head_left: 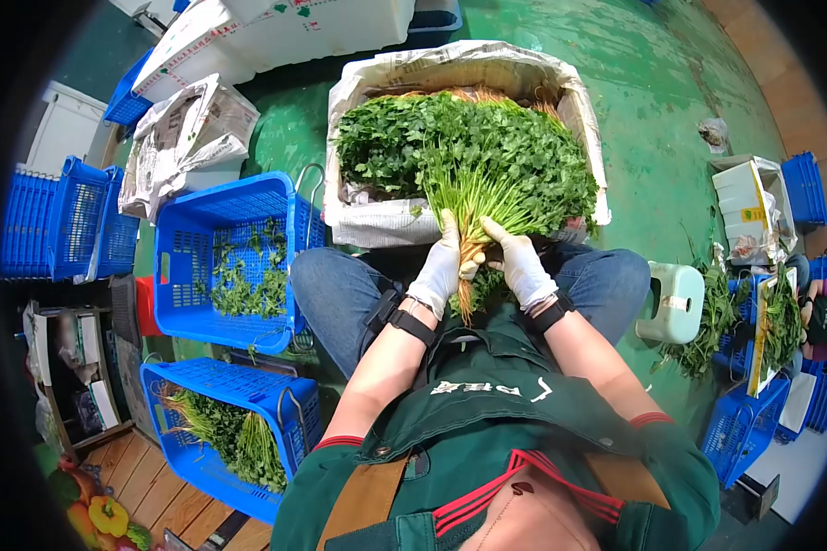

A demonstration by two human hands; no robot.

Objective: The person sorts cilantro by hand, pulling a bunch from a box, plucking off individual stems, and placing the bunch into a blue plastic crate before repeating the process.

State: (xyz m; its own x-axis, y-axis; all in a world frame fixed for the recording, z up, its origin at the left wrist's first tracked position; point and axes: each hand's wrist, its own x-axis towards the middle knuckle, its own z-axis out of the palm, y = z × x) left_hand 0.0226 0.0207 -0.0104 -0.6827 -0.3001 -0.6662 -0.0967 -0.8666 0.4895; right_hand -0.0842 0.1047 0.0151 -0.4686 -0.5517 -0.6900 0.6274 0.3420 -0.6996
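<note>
Both hands wear white gloves and meet over my lap, closed around the root end of a cilantro bunch (478, 193). My left hand (439, 268) grips the stems from the left side. From the right, my right hand (524, 268) wraps the same stems, its thumb pointing up along them. Pale brown roots hang below the fingers, and the leafy tops point away from me. Just beyond, a white box (374, 227) lined with newspaper holds a thick pile of the same cilantro (386, 138). The bunch's leaves overlap this pile.
At my left stands a blue basket (179, 262) with loose leaves inside. A nearer blue basket (202, 372) holds bunches of greens. A pale green stool (680, 298) is beside my right knee. Farther right, another person (822, 312) sits near more greens and baskets.
</note>
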